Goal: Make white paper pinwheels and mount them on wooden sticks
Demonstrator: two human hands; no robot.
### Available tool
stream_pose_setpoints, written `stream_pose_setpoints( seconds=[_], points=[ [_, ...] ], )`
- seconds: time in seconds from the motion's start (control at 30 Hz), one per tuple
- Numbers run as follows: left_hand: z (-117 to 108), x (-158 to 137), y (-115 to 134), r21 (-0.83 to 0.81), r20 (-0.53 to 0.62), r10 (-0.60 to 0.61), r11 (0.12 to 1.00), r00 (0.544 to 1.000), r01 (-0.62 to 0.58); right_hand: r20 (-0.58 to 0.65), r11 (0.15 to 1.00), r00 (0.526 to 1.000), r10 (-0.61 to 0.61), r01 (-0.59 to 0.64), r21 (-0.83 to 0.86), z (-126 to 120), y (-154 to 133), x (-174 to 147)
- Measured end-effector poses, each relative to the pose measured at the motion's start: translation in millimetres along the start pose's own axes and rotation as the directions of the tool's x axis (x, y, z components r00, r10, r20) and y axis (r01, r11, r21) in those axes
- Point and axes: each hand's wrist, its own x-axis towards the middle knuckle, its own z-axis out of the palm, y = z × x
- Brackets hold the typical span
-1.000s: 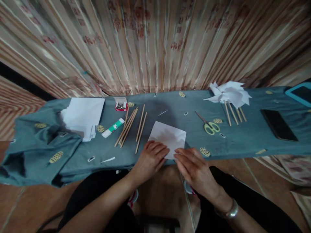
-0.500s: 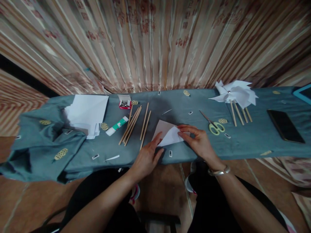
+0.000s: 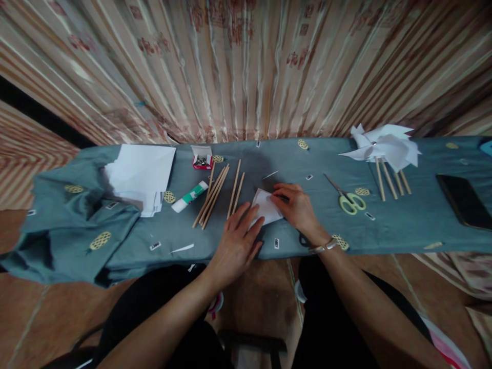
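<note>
A small white sheet of paper (image 3: 268,206), folded over on itself, lies on the cloth in front of me. My left hand (image 3: 236,241) rests on its lower left part with the fingers stretched out and spread. At its upper right edge, the fingers of my right hand (image 3: 295,205) are closed in a pinch on the paper. Wooden sticks (image 3: 215,195) lie just left of the paper, two of them apart from the bundle. Right of my right hand are scissors (image 3: 349,202) with light green handles.
A stack of white paper (image 3: 148,169) lies at the left. Near it are a glue stick (image 3: 189,197) and a small red box (image 3: 202,160) of metal pins. Paper pinwheels (image 3: 388,146) on sticks and a black phone (image 3: 463,200) lie at the right. A curtain (image 3: 246,77) hangs behind.
The paper's flap has been brought over to the upper left, so the sheet is now smaller. My right hand moved left with it; my left hand flattened onto the paper.
</note>
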Motion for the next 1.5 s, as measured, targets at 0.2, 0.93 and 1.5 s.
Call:
stream_pose_setpoints(
  seconds=[0.2,0.93,1.5],
  points=[
    [7,5,7,0.132,0.133,0.072,0.987,0.988,-0.090,-0.021,1.000,1.000,-0.016,0.015,-0.027,6,0,2],
    [21,-1,1,0.147,0.163,0.079,0.984,0.983,-0.104,-0.087,0.999,0.996,-0.037,0.034,-0.032,15,5,2],
    [26,-4,1,0.129,0.168,0.071,0.987,0.983,-0.093,-0.016,0.935,0.989,-0.147,0.133,-0.330,19,-8,-30]
  ],
)
